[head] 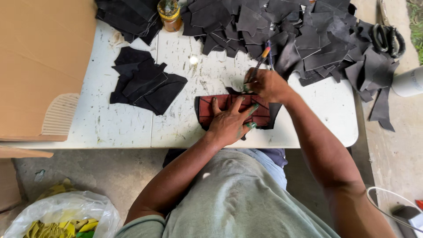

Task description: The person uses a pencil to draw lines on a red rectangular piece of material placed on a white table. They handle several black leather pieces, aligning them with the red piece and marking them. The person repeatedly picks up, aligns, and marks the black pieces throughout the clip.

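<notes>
Far to the left of the fingers a large brown cardboard sheet (42, 66) covered the end of the white table (110, 123), and on the floor below it stood a clear plastic bag (61, 216) with yellow pieces inside. Nearer, still left of the fingers, a small stack of cut black pieces (145, 83) lay on the table, and beyond it, at the far edge, stood a small jar (169, 14) with an amber content. The left hand (229, 121) lay flat with its fingers spread wide, grasping nothing — it pressed down a dark red template (211, 110), ruled with dark lines, which rested on a black leather piece (273, 115); the black edge showed just past the fingertips on the right side. Directly beyond these fingers the right hand (266, 83) was closed around a pen (260, 64), its tip at the far edge of the template and its shaft pointing away toward the big heap of black offcuts (308, 35). I judge that the step in hand was the tracing of the template outline onto the leather. The next move would call for steady pressure from the flat hand, so the template does not slip, while the pen tip follows the edge closely around the corner. Far right of the fingers black scissors (387, 39) lay at the heap's edge, and a white cylinder (410, 81) stood off the table.
</notes>
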